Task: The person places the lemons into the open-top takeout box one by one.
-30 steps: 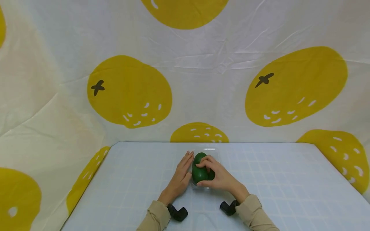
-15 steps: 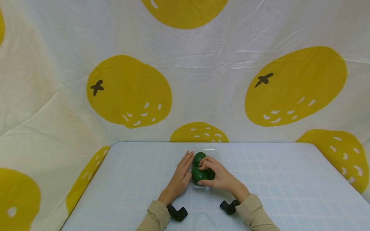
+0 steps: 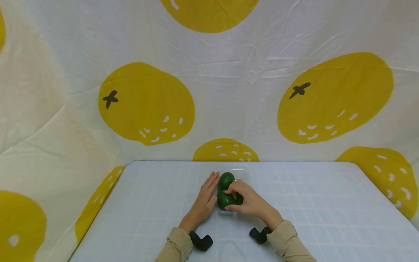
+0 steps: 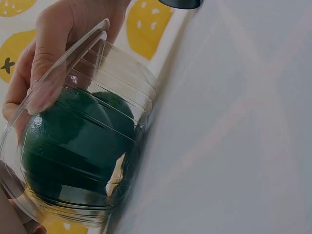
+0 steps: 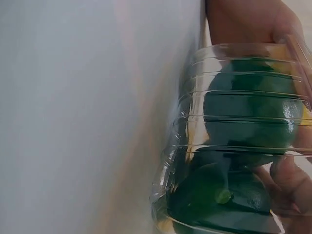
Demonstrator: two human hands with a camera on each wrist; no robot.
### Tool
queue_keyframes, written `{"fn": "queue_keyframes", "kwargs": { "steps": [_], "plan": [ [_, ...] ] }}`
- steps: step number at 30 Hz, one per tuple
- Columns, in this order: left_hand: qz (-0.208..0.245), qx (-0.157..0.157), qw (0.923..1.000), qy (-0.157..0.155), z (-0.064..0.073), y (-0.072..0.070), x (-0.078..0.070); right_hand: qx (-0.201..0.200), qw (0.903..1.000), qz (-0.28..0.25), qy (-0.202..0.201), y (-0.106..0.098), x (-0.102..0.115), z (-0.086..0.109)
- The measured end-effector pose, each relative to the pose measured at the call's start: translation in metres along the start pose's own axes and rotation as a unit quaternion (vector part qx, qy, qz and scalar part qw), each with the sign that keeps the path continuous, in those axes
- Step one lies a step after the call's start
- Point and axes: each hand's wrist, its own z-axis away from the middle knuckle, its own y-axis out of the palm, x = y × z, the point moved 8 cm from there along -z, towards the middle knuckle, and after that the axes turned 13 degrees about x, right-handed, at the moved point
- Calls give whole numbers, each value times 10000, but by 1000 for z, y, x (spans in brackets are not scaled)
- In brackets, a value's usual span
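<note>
In the head view, a clear plastic container [image 3: 236, 170] stands on the table with dark green, smooth avocado-like fruits inside. The far fruit [image 3: 226, 179] shows at the back left. My right hand [image 3: 247, 198] reaches in from the right, thumb and curled fingers gripping the near fruit [image 3: 224, 200]. Another fruit [image 3: 239, 198] is partly covered by that hand. My left hand [image 3: 203, 199] lies along the container's left side with straight fingers. Through the ribbed wall in the left wrist view, my right thumb [image 4: 44, 97] presses on a fruit. A pale stem spot marks one fruit [image 5: 222, 196] in the right wrist view.
A pale blue checked cloth covers the table [image 3: 157, 185]. Behind it hangs a white curtain [image 3: 229, 94] printed with yellow fruit. Black wrist cameras [image 3: 201, 241] stick out inward from both wrists, close over the table.
My right fingers have curled in and drawn down a little around the near fruit, uncovering slightly more of the far one. The left hand and the container have stayed in place.
</note>
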Motion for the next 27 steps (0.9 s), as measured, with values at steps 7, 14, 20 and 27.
{"fn": "queue_keyframes", "kwargs": {
  "steps": [7, 14, 20, 27],
  "plan": [
    [14, 1, 10000, -31, 0, -1, 0, 113, 9998, 28, 129, 0, 0, -1],
    [42, 34, 10000, -64, 1, 0, 0, 190, 9996, 127, 157, 1, 2, -1],
    [0, 37, 9999, -104, 1, 0, 1, 52, 9998, 168, -25, 0, 5, 0],
    [1, 67, 9999, -107, -1, 1, 2, -37, 9996, 269, -80, 0, 4, 0]
  ]
}}
